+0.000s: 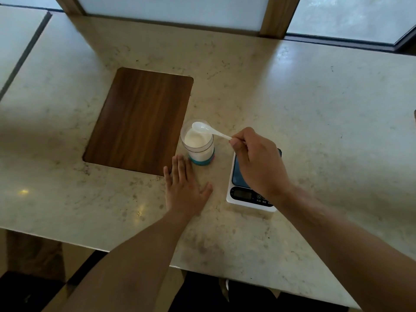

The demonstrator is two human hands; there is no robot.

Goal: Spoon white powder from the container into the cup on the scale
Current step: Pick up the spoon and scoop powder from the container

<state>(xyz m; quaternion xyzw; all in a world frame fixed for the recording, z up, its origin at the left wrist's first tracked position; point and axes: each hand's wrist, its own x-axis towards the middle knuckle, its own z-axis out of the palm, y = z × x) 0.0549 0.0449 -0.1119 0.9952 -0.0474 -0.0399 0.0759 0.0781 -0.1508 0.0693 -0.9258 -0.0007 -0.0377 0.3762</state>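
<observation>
Head view: nearest, the left hand (pixel 183 188) lies flat on the marble table (pixel 315 113), fingers spread, just short of the container. To its right, the right hand (pixel 256 163) hovers over the scale (pixel 247 194), hiding any cup there, and pinches the handle of a white spoon (pixel 207 129). Its bowl sits above the open container (pixel 198 143) of white powder (pixel 195 139). Beyond lies a wooden board (pixel 139 120).

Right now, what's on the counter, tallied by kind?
Container: 1
Spoon: 1, held over the container by the right hand
Scale: 1
Board: 1
Cup: 0 in view
Total: 4
</observation>
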